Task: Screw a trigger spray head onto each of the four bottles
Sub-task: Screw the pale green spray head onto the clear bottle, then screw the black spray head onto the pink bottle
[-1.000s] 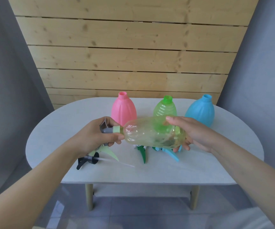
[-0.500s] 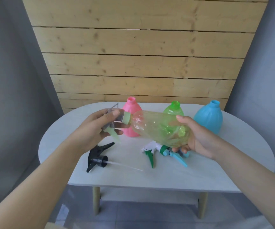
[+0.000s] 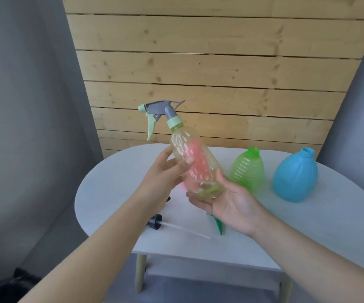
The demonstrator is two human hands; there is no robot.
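Both hands hold one clear yellowish plastic bottle up above the white oval table, tilted so its neck leans up and to the left. The left hand wraps the bottle's left side, thumb laid across the front of the body and fingers behind it, wrist bent back and forearm running down to the lower left corner. The right hand cups the bottle's base from below, palm turned up, thumb raised against the lower right wall and fingers spread under the bottom; its forearm stretches away to the lower right. A grey and pale green trigger spray head sits on the bottle's neck, nozzle pointing left and its lever hanging down; how tightly the collar is turned cannot be told.

A pink shape shows through the clear wall, with a sliver of pink beside the left hand, apparently a pink bottle standing behind on the table. To the right stand a translucent green ribbed bottle and, further right, an opaque blue rounded bottle, both upright with open necks and apart from each other. On the table under the forearms lies a black spray head with a clear dip tube, partly hidden by the left arm, and a dark green trigger part pokes out below the right hand.
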